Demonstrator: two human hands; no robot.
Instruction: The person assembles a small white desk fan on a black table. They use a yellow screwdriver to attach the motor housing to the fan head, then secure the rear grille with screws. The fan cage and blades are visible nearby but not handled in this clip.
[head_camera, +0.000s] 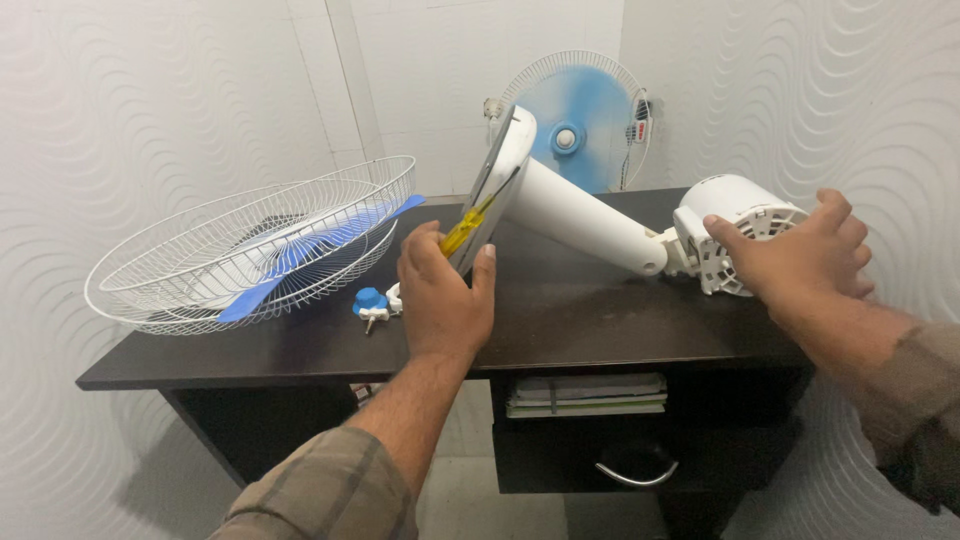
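Left hand (443, 290): closed on a yellow-handled screwdriver (470, 226), thumb + fingers also pressed vs the edge of the round white fan base (503, 180), which is tipped up on its rim.
Screwdriver: handle at the fingertips, shaft running up along the underside of the base; tip too small to make out.
Right hand (800, 258): fingers spread, palm down, laid over the white motor housing (735, 225) at the desk's right end; resting on it w/ a loose hold, not a tight fist.
Fan body: white neck (590, 220) lies slanted across the dark desk (600, 320), base end up-left, motor end down-right, joined at a pivot just left of the housing.
Grille: white wire guard (240, 255) sits like a bowl on the left of the desk, well apart from the right hand, near the left.
Blade: blue fan blade (310, 250) lies inside that guard, one tip poking past the rim.
Small parts: blue knob (369, 300) + a white piece just beside it, on the desk just left of the left hand.
Background: 2nd fan w/ blue blades (578, 120) behind the desk, against the wall.
Below: stack of papers (585, 393) on the shelf under the top, drawer w/ metal handle (636, 472) beneath.
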